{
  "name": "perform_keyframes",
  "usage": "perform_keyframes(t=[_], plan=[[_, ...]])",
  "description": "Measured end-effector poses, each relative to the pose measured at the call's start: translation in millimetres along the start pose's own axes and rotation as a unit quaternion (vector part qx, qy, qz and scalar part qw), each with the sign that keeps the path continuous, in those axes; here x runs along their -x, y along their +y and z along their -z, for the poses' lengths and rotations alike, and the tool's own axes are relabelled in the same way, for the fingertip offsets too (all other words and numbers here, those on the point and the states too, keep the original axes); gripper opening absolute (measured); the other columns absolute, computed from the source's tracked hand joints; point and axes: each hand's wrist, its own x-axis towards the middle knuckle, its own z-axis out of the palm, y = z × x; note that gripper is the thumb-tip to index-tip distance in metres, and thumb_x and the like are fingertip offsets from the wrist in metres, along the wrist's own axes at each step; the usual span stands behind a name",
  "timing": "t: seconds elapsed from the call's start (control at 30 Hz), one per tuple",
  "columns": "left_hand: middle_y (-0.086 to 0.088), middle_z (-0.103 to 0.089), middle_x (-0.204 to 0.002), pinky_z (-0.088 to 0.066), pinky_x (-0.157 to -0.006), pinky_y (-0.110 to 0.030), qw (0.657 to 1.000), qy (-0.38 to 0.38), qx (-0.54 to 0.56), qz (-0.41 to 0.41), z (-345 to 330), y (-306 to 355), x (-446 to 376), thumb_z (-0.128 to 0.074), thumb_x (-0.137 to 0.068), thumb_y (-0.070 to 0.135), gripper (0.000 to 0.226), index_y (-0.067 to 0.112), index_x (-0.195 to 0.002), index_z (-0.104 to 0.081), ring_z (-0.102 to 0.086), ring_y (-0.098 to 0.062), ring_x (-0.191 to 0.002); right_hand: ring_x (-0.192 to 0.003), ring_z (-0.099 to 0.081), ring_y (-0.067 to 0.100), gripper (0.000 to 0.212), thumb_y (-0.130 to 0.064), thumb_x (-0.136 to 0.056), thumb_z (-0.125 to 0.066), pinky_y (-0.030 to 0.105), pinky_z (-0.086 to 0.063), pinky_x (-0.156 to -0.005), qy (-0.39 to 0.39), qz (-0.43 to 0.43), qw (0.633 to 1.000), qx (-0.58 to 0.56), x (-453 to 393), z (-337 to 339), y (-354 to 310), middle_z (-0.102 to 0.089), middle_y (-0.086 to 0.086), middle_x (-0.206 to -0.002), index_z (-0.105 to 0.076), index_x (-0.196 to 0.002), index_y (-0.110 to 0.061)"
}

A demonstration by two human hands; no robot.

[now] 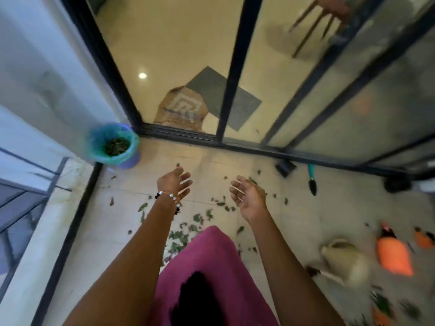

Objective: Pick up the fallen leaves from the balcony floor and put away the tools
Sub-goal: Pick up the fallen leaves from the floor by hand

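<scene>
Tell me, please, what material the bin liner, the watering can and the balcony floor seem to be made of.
Bin liner: thin, glossy green plastic film, judging by its crinkles and translucency. Watering can: probably matte beige plastic, though motion blur leaves this uncertain. Balcony floor: pale ceramic or stone tile, since grout lines show; the finish looks slightly dull.

A single head-worn wide-angle view looks steeply down from standing height onto the balcony floor (211, 165), facing the sliding glass door (235, 67) that lies beyond both hands. The left hand (175, 184) and right hand (247, 196) reach out mid-frame, forearms rising from the bottom edge. Straight lines bow at the edges; the right side is blurred. No second view overlaps it.
</scene>
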Motion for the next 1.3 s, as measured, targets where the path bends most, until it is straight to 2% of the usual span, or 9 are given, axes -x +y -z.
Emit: perform_keyframes(t=[0.2,0.4,0.53,0.7,0.9,1.0,1.1,1.2,1.3], plan=[[-0.004,-0.07,-0.087,-0.048,-0.064,-0.029,0.995,-0.043,-0.088,0.009,-76,-48,21,-0.06,-0.093,0.024,0.011,0.014,-0.096,-0.065,-0.064,-0.02,-0.072,-0.064,-0.059,0.019,0.007,-0.009,-0.092,-0.06,0.028,-0.046,-0.06,0.064,0.037,0.997,0.011,-1,111,-30,-0.066,0.009,-0.078,-0.067,-0.092,-0.009],[-0.007,-0.071,-0.09,-0.05,-0.062,-0.03,0.983,-0.062,-0.171,-0.013,-157,-97,17,-0.06,-0.093,0.022,0.021,0.007,-0.106,-0.065,-0.066,-0.022,-0.073,-0.067,-0.061,0.016,0.015,-0.012,-0.094,-0.058,0.026,-0.048,-0.063,0.094,0.018,0.995,0.035,-36,204,-55,-0.069,0.007,-0.08,-0.066,-0.105,-0.007],[-0.008,-0.073,-0.094,-0.051,-0.067,-0.033,0.978,-0.052,-0.204,-0.005,-221,-132,-7,-0.059,-0.093,0.023,0.025,0.007,-0.111,-0.066,-0.068,-0.025,-0.082,-0.064,-0.06,0.017,0.009,-0.01,-0.094,-0.057,0.026,-0.046,-0.06,0.1,-0.014,0.994,0.039,-87,261,-69,-0.068,0.009,-0.081,-0.065,-0.098,-0.009],[-0.008,-0.071,-0.091,-0.05,-0.067,-0.033,0.977,-0.033,-0.211,0.018,-310,-178,-35,-0.058,-0.094,0.022,0.02,0.009,-0.107,-0.065,-0.066,-0.023,-0.075,-0.059,-0.055,0.015,0.011,-0.008,-0.095,-0.054,0.024,-0.04,-0.056,0.079,-0.053,0.99,0.103,-164,330,-92,-0.065,0.008,-0.075,-0.065,-0.099,-0.006],[-0.009,-0.069,-0.082,-0.045,-0.052,-0.024,0.978,-0.027,-0.205,0.019,-399,-241,-86,-0.059,-0.093,0.019,0.013,0.009,-0.097,-0.067,-0.063,-0.022,-0.065,-0.064,-0.06,0.016,0.013,-0.014,-0.093,-0.057,0.024,-0.048,-0.06,0.096,-0.055,0.973,0.203,-269,403,-97,-0.07,0.007,-0.08,-0.069,-0.096,-0.011],[-0.008,-0.068,-0.076,-0.044,-0.049,-0.023,0.976,-0.023,-0.215,0.01,-411,-271,-123,-0.057,-0.095,0.015,0.014,0.006,-0.1,-0.067,-0.06,-0.022,-0.062,-0.064,-0.059,0.017,0.014,-0.008,-0.091,-0.055,0.024,-0.049,-0.062,0.095,-0.063,0.971,0.212,-320,422,-80,-0.068,0.008,-0.079,-0.069,-0.092,-0.011],[-0.007,-0.069,-0.074,-0.047,-0.056,-0.026,0.972,-0.004,-0.236,0.009,-404,-304,-173,-0.058,-0.094,0.016,0.018,0.006,-0.105,-0.068,-0.062,-0.022,-0.064,-0.066,-0.06,0.017,0.018,-0.003,-0.09,-0.053,0.024,-0.051,-0.064,0.086,-0.064,0.965,0.24,-372,432,-52,-0.067,0.01,-0.08,-0.068,-0.085,-0.012],[-0.008,-0.069,-0.076,-0.048,-0.058,-0.028,0.97,0.016,-0.243,0.014,-389,-340,-229,-0.059,-0.095,0.016,0.017,0.006,-0.103,-0.069,-0.062,-0.021,-0.063,-0.078,-0.067,0.024,0.019,-0.008,-0.082,-0.057,0.035,-0.059,-0.078,0.068,-0.065,0.945,0.313,-436,439,-10,-0.071,0.007,-0.086,-0.07,-0.077,-0.02],[-0.009,-0.069,-0.078,-0.048,-0.06,-0.028,0.969,0.021,-0.248,0.011,-373,-376,-289,-0.057,-0.095,0.015,0.017,0.005,-0.101,-0.069,-0.063,-0.022,-0.064,-0.096,-0.066,0.025,0.014,-0.016,-0.08,-0.065,0.032,-0.055,-0.086,0.027,-0.044,0.906,0.42,-500,443,31,-0.071,0.008,-0.101,-0.072,-0.091,-0.022]])
